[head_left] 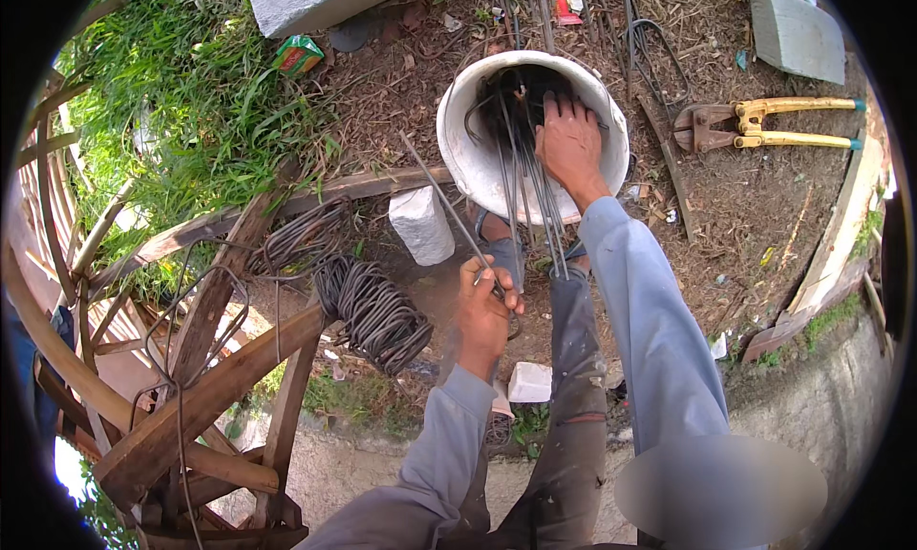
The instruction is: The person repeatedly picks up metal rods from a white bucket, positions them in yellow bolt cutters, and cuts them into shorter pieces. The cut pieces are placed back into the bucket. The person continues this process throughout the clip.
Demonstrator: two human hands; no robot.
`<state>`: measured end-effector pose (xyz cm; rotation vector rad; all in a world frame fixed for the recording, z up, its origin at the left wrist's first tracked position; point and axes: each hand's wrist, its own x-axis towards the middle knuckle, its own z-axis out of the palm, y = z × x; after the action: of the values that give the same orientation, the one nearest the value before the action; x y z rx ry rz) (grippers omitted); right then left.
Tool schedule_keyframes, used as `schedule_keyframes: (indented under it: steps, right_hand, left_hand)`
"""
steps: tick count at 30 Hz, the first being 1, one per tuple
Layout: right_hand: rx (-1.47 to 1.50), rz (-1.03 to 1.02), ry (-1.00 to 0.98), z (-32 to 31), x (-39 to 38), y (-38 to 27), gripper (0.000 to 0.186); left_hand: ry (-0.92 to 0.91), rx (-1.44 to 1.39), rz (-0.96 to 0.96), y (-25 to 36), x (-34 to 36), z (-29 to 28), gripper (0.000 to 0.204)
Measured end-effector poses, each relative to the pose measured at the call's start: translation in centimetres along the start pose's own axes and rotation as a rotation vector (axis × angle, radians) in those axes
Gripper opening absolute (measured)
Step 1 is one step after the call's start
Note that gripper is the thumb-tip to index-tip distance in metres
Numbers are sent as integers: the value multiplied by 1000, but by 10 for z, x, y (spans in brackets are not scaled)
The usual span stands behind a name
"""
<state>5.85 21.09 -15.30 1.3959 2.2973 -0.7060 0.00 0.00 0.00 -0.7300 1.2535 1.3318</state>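
Note:
A white bucket (pixel 457 149) stands in front of me, its mouth turned toward me. Several thin steel rods (pixel 535 201) stick out over its near rim, and more bent dark metal lies in its shadowed inside. My right hand (pixel 571 149) reaches into the bucket, back of the hand up, fingers stretched out over the dark metal; what lies under the fingertips is hidden. Nearer my body, my left hand (pixel 485 311) is closed round a thin steel rod (pixel 441 195), which slants up and left toward the bucket's left side.
A coil of dark wire (pixel 373 311) hangs on a wooden frame (pixel 220 397) at left. Yellow-handled bolt cutters (pixel 764 122) lie right of the bucket. Pale blocks (pixel 420 225) sit on the ground, with a larger grey block (pixel 796 34) at far right. Long rods lie beyond the bucket.

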Motion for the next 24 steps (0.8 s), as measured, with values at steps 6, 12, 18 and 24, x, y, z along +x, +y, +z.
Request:
schedule_keyframes:
  steps: [6, 12, 18, 24]
  right_hand:
    - [252, 194, -196, 12, -38, 35, 29]
    - [1390, 680, -434, -36, -142, 30, 27]
    - [1483, 669, -352, -46, -175, 8, 31]
    - [1406, 695, -178, -48, -173, -7, 26]
  left_hand:
    - [37, 22, -5, 1, -10, -1, 19]
    - [14, 164, 46, 16, -7, 8, 20]
    - [-70, 343, -37, 2, -2, 18, 24]
    - [-75, 524, -135, -14, 9, 33, 27]
